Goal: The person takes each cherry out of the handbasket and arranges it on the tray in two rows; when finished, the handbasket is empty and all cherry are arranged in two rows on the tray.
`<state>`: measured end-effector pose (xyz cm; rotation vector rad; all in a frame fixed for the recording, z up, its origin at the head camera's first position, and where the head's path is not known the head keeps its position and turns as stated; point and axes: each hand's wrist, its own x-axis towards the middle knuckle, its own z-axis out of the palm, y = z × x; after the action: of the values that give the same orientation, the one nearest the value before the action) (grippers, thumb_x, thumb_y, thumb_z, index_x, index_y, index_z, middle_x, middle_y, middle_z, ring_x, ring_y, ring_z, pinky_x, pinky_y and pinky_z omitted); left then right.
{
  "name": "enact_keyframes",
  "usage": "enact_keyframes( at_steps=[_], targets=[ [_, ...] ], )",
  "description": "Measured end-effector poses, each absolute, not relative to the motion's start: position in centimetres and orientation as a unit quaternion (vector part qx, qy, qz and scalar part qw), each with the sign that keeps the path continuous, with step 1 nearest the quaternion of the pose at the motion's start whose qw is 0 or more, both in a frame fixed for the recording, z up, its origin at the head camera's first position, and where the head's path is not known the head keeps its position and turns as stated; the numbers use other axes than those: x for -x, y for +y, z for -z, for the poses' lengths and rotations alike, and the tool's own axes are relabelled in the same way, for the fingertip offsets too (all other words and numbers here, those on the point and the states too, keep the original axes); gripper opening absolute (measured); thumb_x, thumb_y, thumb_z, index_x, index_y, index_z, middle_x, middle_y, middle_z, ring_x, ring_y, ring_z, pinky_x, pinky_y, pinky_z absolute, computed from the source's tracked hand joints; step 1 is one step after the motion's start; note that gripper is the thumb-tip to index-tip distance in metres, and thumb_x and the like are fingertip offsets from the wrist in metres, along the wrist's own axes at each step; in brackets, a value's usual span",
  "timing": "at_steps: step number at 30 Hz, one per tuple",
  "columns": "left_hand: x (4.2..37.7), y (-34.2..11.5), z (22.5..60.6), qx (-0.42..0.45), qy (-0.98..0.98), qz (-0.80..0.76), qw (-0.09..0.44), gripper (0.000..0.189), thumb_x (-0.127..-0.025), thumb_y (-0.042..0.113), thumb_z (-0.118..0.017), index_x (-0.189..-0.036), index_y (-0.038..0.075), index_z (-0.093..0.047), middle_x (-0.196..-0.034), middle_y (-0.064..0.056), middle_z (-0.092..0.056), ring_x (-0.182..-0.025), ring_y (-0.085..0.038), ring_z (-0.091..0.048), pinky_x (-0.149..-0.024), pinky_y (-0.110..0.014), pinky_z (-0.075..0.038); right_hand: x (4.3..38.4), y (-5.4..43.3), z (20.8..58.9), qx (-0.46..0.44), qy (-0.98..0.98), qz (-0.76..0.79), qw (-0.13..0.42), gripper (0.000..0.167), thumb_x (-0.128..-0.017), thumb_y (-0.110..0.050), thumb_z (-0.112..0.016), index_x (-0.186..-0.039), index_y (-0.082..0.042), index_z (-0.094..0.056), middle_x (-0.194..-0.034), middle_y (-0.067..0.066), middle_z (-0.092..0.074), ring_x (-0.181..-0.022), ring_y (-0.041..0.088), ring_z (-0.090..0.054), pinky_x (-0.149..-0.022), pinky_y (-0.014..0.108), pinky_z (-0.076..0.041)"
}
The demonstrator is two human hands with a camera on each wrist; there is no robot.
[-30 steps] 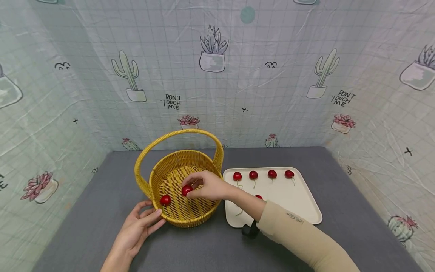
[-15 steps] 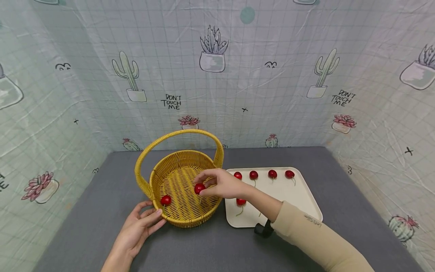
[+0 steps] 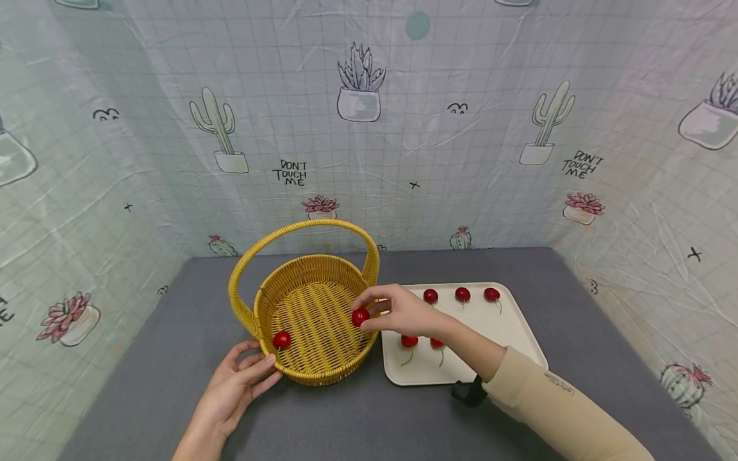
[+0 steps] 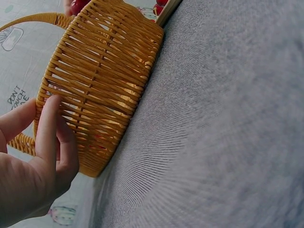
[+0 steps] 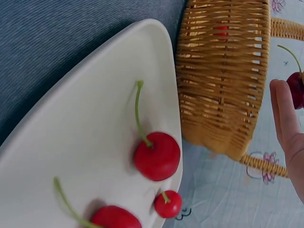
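A yellow wicker basket [image 3: 316, 307] with a tall hoop handle stands on the table, one red cherry [image 3: 281, 340] lying inside at its left. My left hand [image 3: 233, 387] pinches the basket's near-left rim; in the left wrist view its thumb is at the rim and its fingers lie against the woven outer wall. Above the basket's right edge, my right hand [image 3: 400, 312] pinches another cherry [image 3: 360, 317] between thumb and fingertips. The right wrist view shows that held cherry [image 5: 295, 90] with its green stem sticking up, partly cut off by the frame.
Right of the basket sits a cream tray [image 3: 490, 333] with several stemmed cherries in two rows, partly covered by the right hand and forearm. A grey cloth covers the table [image 3: 346, 416]. A patterned curtain [image 3: 426, 141] encloses the back and sides.
My right hand has moved right, from over the basket's middle to its right edge, still pinching the cherry. The left hand, basket and the cherry inside it have stayed put.
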<state>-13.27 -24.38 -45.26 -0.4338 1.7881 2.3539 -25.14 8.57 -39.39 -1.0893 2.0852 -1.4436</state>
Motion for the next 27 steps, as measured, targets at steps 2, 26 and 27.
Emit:
enact_keyframes(
  at_steps=[2,26,27],
  targets=[
    [13.3,-24.4,45.3,0.145,0.597,-0.785,0.077,0.046,-0.103,0.003,-0.063,-0.135,0.009,-0.031,-0.120,-0.014,-0.060,-0.108,-0.027,-0.068,-0.095,-0.040,-0.059,25.1,9.2,39.4,0.379,0.746,0.514,0.191,0.030,-0.095,-0.007,-0.076,-0.123,-0.002,-0.068,-0.121,0.007,-0.066,-0.106,0.027,-0.068,-0.091,0.034,-0.060],
    [13.3,-24.3,45.1,0.154,0.594,-0.785,0.077,0.045,-0.103,0.003,-0.063,-0.135,0.009,-0.032,-0.116,-0.012,-0.061,-0.107,-0.027,-0.069,-0.095,-0.041,-0.059,23.9,16.7,39.5,0.286,0.806,0.499,0.143,0.027,-0.094,-0.015,-0.079,-0.120,-0.012,-0.071,-0.115,0.005,-0.070,-0.109,0.024,-0.067,-0.096,0.030,-0.056],
    [13.3,-24.3,45.1,0.154,0.595,-0.785,0.077,0.045,-0.102,0.002,-0.063,-0.135,0.009,-0.032,-0.116,-0.012,-0.061,-0.107,-0.027,-0.069,-0.094,-0.041,-0.059,23.9,16.9,39.5,0.285,0.807,0.498,0.141,0.027,-0.094,-0.015,-0.079,-0.120,-0.012,-0.071,-0.114,0.005,-0.070,-0.109,0.024,-0.067,-0.096,0.030,-0.056]
  ],
)
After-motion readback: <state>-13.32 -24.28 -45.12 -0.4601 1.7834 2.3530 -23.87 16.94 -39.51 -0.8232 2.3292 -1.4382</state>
